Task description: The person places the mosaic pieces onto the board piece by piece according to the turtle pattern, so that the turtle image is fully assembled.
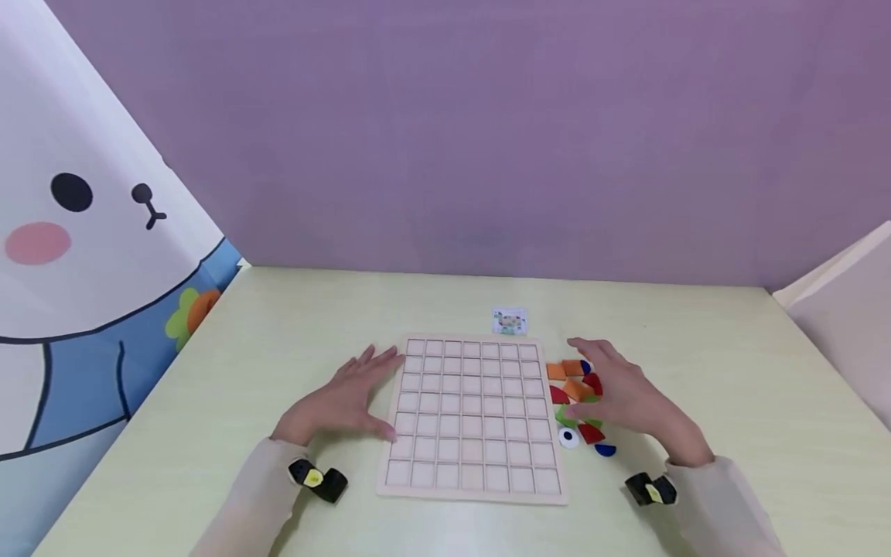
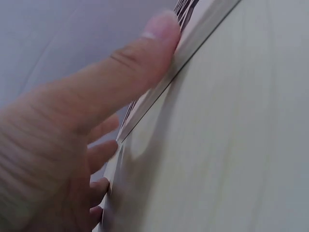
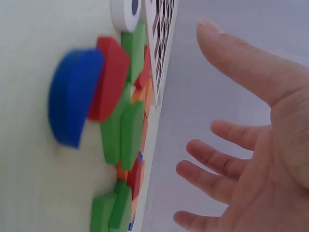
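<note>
A pale wooden grid board [image 1: 472, 499] lies flat on the table, its square cells bare. My left hand [image 1: 348, 398] is at the board's left edge, fingers spread, with the thumb [image 2: 145, 58] right at the rim in the left wrist view. Over the coloured pieces to the right of the board hovers my right hand [image 1: 623, 391], its fingers spread and nothing held. Among those pieces are a blue half-round block [image 3: 72, 96], a red block [image 3: 110, 79], several green blocks [image 3: 133, 135], orange blocks [image 1: 555, 371] and a white disc with a dark centre [image 1: 568, 438].
A small printed card [image 1: 510, 321] lies just behind the board. Beyond the table [image 1: 334, 302] rises a purple wall [image 1: 473, 139]. A cartoon-printed cloth [image 1: 90, 294] borders the left side, and a white panel [image 1: 849, 325] stands at the right.
</note>
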A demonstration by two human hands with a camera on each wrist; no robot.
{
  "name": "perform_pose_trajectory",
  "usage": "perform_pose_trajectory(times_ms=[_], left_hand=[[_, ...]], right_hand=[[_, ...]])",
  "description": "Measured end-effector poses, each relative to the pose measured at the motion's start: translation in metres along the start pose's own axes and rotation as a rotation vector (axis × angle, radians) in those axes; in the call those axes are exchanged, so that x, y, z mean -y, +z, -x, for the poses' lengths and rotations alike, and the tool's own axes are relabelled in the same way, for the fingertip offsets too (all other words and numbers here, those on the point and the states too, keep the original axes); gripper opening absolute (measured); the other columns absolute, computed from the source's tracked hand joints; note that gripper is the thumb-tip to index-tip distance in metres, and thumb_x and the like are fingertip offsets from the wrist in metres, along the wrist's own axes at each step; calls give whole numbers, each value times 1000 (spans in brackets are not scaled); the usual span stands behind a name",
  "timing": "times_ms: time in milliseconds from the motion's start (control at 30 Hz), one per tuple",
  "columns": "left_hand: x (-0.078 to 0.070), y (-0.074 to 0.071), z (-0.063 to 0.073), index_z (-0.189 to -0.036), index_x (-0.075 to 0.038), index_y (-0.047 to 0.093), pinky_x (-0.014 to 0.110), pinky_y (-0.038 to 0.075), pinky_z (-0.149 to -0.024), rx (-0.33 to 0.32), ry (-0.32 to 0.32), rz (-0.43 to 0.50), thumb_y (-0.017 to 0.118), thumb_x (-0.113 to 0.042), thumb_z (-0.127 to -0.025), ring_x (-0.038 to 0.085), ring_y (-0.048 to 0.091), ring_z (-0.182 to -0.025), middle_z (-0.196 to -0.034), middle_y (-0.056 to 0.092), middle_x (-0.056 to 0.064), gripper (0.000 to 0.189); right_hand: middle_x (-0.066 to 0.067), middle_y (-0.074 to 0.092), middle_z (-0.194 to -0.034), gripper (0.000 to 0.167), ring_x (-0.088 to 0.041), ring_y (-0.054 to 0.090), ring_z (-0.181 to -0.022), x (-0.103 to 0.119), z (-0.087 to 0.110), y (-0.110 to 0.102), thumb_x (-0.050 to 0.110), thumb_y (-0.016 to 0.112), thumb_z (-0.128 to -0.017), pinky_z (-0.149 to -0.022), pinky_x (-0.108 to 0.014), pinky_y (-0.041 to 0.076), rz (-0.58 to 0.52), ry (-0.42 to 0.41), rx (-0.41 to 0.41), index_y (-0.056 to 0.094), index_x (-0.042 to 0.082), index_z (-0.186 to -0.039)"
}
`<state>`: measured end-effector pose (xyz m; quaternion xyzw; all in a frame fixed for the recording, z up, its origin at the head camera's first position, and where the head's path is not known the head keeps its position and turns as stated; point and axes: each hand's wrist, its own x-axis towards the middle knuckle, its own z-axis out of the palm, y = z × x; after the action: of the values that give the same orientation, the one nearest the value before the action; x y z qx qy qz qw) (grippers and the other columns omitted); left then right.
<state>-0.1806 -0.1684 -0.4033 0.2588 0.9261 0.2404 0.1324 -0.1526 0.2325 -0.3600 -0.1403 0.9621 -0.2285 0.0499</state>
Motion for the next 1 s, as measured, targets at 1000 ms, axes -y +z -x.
perform_pose_trajectory(times_ms=[1000], left_hand=[[-5,0,-1,-150,-14,30,62,10,-115,14,-12,-38,79,-59,-61,42,5,-146,-159,20,5,112]], right_hand=[[4,52,-84,28,-11,47,-74,23,32,22,6,81,-71,-61,-18,42,-41,-68,93,65,11,-92]])
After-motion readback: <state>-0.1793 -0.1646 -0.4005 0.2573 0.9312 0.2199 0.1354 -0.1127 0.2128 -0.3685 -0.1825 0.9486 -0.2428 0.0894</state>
